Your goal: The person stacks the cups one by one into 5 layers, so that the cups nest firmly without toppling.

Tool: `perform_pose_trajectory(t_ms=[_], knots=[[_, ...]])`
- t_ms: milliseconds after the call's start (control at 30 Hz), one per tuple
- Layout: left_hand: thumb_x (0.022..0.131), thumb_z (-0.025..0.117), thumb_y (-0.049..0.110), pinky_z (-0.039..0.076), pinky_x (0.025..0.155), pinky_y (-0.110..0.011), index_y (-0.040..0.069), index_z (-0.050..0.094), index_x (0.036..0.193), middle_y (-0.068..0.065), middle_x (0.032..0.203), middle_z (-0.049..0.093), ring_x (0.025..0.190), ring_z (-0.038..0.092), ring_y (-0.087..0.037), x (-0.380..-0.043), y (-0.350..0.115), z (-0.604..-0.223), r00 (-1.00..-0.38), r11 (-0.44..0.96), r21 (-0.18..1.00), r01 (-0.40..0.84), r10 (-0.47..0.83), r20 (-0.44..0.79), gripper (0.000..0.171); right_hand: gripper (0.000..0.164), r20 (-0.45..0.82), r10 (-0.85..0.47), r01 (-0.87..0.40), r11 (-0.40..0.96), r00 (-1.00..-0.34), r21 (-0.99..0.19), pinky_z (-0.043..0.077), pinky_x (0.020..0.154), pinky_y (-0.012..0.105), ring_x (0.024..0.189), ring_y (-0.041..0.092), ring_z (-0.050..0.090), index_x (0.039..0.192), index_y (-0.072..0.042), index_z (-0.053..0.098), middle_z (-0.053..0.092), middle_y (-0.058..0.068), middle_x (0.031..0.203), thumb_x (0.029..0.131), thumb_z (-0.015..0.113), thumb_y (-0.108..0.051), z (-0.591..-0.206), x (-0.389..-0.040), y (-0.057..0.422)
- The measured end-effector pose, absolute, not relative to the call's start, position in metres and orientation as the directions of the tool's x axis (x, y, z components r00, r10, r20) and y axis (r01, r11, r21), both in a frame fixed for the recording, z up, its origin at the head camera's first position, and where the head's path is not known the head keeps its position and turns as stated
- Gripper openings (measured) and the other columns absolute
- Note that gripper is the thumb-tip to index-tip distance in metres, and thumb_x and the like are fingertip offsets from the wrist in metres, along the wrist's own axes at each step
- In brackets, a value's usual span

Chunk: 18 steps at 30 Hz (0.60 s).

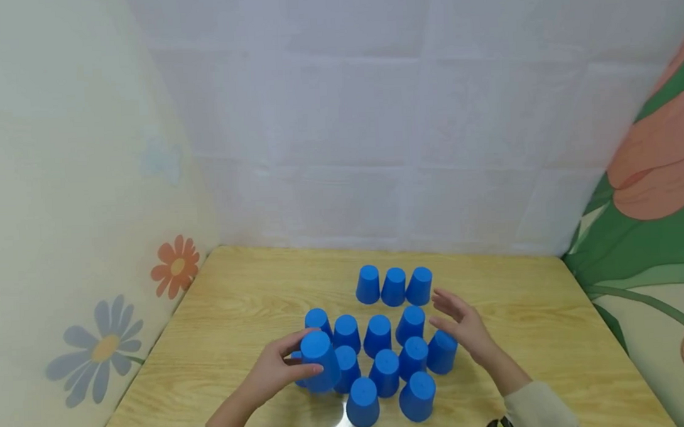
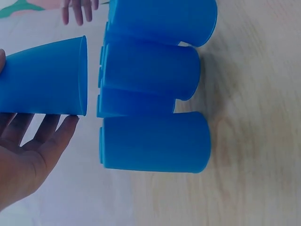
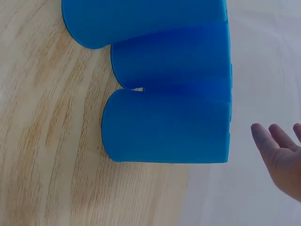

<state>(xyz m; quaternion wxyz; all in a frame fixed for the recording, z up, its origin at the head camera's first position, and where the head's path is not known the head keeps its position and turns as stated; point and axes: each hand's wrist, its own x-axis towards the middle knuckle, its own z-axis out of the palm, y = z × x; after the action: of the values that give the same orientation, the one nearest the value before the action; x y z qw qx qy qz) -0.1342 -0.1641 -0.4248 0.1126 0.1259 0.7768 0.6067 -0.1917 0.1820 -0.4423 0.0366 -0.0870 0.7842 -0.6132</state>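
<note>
My left hand (image 1: pixel 276 370) grips an upside-down blue cup (image 1: pixel 320 362), fingers on one side and thumb on the other. In the left wrist view this held cup (image 2: pixel 44 77) is raised, its rim about level with the tops of the standing cups (image 2: pixel 155 143). My right hand (image 1: pixel 465 328) is beside the right end of the group with its fingers spread, near a blue cup (image 1: pixel 442 352), and holds nothing. In the right wrist view, the fingers (image 3: pixel 265 136) stand apart from the nearest cup (image 3: pixel 169 127). Several more blue cups stand upside down between the hands.
Three blue cups stand in a row (image 1: pixel 393 287) farther back on the wooden table (image 1: pixel 265 279). A white cloth (image 1: pixel 339 144) hangs behind the table. Flower-patterned panels (image 1: pixel 106 347) flank it left and right.
</note>
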Motion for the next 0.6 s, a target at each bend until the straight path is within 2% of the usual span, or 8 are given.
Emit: perform_pose_trajectory(t_ms=[233, 367, 600], knots=[[0.075, 0.067, 0.014, 0.044, 0.08, -0.04, 0.001, 0.042, 0.126, -0.015, 0.119, 0.049, 0.105, 0.047, -0.031, -0.152, -0.168, -0.415, -0.917, 0.227, 0.961, 0.161, 0.394, 0.061, 0.058, 0.055, 0.051, -0.223, -0.095, 0.194, -0.973, -0.976, 0.037, 0.089, 0.039, 0.114, 0.031, 0.039, 0.128, -0.005, 0.039, 0.042, 0.02, 0.124, 0.08, 0.062, -0.016, -0.443, -0.179, 0.179], [0.076, 0.067, 0.016, 0.045, 0.08, -0.037, 0.003, 0.044, 0.125, -0.013, 0.117, 0.051, 0.104, 0.049, -0.028, -0.161, -0.168, -0.405, -0.908, 0.249, 0.947, 0.205, 0.41, 0.089, 0.056, 0.055, 0.024, -0.222, -0.066, 0.187, -0.975, -0.98, 0.037, 0.089, 0.038, 0.113, 0.029, 0.041, 0.127, -0.006, 0.04, 0.045, 0.018, 0.123, 0.079, 0.064, -0.017, -0.449, -0.174, 0.178], [0.078, 0.065, 0.016, 0.043, 0.081, -0.043, 0.002, 0.045, 0.123, -0.013, 0.114, 0.053, 0.101, 0.049, -0.03, -0.173, -0.165, -0.387, -0.91, 0.32, 0.919, 0.229, 0.406, 0.085, 0.052, 0.055, -0.01, -0.205, -0.02, 0.14, -0.979, -0.99, 0.039, 0.087, 0.038, 0.109, 0.031, 0.044, 0.125, -0.005, 0.043, 0.048, 0.018, 0.118, 0.077, 0.065, -0.016, -0.453, -0.16, 0.176]])
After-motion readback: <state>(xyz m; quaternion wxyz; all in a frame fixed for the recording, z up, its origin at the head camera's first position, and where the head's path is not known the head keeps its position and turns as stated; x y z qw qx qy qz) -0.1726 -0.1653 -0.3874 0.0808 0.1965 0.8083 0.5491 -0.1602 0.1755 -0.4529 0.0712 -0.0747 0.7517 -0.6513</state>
